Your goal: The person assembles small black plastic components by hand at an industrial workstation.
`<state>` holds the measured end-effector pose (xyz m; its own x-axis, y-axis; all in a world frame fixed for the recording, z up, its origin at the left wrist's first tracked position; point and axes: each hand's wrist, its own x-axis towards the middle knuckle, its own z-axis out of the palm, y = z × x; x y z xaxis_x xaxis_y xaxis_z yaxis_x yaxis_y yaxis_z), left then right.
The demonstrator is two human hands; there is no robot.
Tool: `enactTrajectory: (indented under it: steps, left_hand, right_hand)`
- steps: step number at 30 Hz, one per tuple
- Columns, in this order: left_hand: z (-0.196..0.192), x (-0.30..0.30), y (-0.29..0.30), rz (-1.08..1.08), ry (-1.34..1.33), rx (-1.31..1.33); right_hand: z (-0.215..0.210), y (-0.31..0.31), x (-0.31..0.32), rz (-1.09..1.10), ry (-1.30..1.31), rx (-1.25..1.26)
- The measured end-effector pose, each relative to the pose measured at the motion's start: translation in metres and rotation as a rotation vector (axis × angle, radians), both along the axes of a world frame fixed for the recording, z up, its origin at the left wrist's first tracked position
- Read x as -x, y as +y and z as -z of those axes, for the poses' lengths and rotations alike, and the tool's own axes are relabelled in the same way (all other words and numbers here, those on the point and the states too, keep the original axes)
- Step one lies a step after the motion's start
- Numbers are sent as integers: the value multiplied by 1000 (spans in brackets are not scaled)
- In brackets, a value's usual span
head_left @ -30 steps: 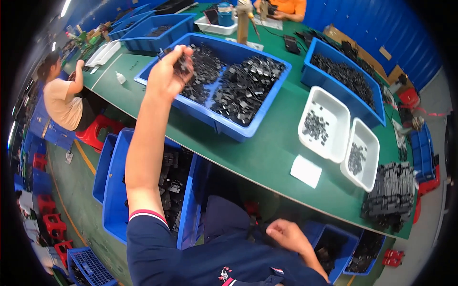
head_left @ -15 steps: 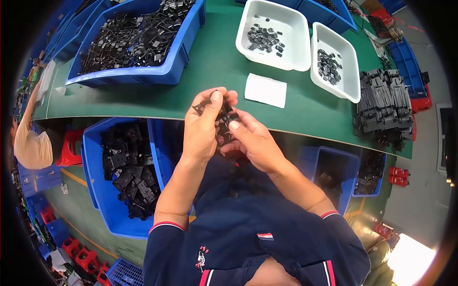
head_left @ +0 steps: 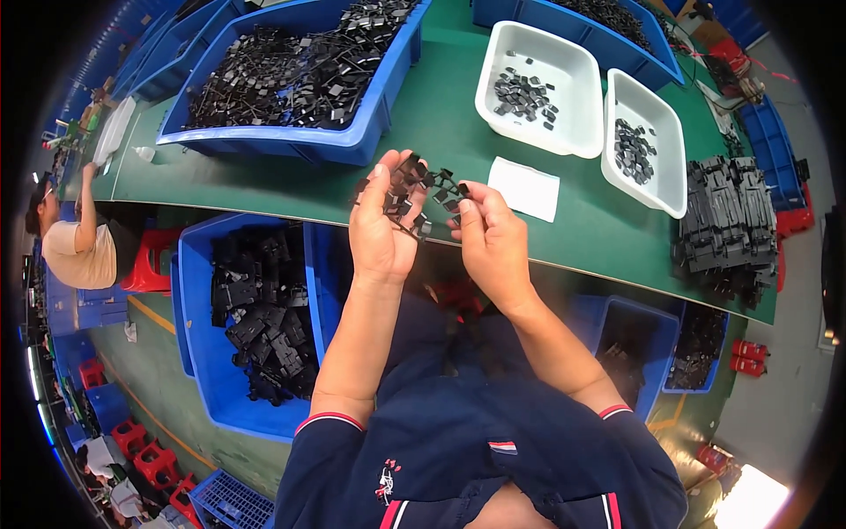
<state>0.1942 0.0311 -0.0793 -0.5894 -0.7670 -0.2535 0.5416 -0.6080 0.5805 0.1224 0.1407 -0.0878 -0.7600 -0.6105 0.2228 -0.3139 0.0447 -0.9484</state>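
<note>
A loose bunch of small black plastic parts (head_left: 407,196), with thin stems and square tabs, lies in the palm of my left hand (head_left: 381,236), whose thumb and fingers curl round it. Just to the right, my right hand (head_left: 495,240) pinches a thin black plastic piece (head_left: 448,187) between thumb and fingers. That piece reaches over to the bunch; I cannot tell whether the two are joined. Both hands are above the near edge of the green table (head_left: 291,189). Fingers hide part of the black pieces.
A blue bin (head_left: 366,145) of similar black parts stands far left. Two white trays (head_left: 564,141) (head_left: 674,198) hold small black squares, near a white paper (head_left: 525,189). Black moulded parts (head_left: 727,220) are stacked at right. Below the edge sits another blue bin (head_left: 198,291). Someone (head_left: 75,242) sits at left.
My hands have drawn apart, the right one moving rightward with a black piece. My left palm has opened out, exposing the bunch. The whole view has shifted slightly.
</note>
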Motion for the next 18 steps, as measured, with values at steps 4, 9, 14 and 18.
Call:
enactTrajectory:
  steps: [4, 9, 14, 18]
  left_hand:
    - [4, -5, -7, 20, 39, -78]
    - [13, -8, -9, -7, 2, -30]
    - [12, -12, -10, -92, -68, 27]
    - [12, -8, -7, -115, -119, 65]
  right_hand:
    - [1, -9, -1, -63, -73, 47]
    - [-13, -11, 5, -147, -445, 5]
    - [-18, -7, 6, -118, -451, 18]
    - [-14, -12, 9, 108, -10, 185]
